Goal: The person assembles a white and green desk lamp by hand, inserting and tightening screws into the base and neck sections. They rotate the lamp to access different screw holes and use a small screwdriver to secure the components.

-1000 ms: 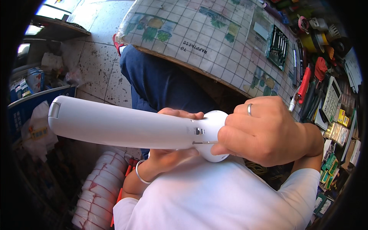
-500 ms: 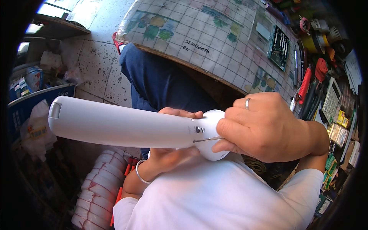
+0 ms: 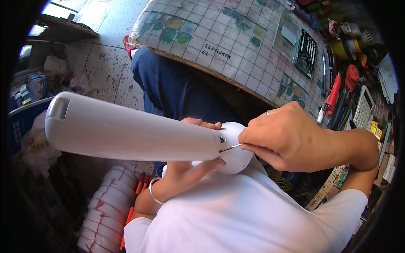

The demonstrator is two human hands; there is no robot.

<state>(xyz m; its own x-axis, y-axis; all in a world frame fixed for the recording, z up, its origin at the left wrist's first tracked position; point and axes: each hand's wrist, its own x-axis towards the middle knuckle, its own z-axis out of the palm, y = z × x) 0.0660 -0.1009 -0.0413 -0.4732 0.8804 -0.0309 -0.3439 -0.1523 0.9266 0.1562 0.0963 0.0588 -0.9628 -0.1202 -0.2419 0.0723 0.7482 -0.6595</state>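
A long white plastic appliance (image 3: 135,130) with a round disc-shaped end (image 3: 238,162) lies across in front of my chest. I cannot tell its exact kind. My left hand (image 3: 185,170) wraps around it from underneath near the disc, fingers on the far side and thumb on the near side. In my right hand (image 3: 287,137) is a thin screwdriver (image 3: 230,147), pinched between thumb and fingers. Only its metal shaft shows; the handle is hidden. The shaft's tip touches the appliance's lower edge, close to a small dark switch (image 3: 222,139).
Beyond my lap stands a table (image 3: 198,38) with a checked cover. On it lie a precision screwdriver set (image 3: 307,54), a red utility knife (image 3: 334,93) and a calculator (image 3: 363,110). White wrapped rolls (image 3: 105,206) are stacked at lower left.
The appliance's left end has risen and tilted toward me. My right hand has turned, so the screwdriver slopes more steeply, with its tip a little farther right.
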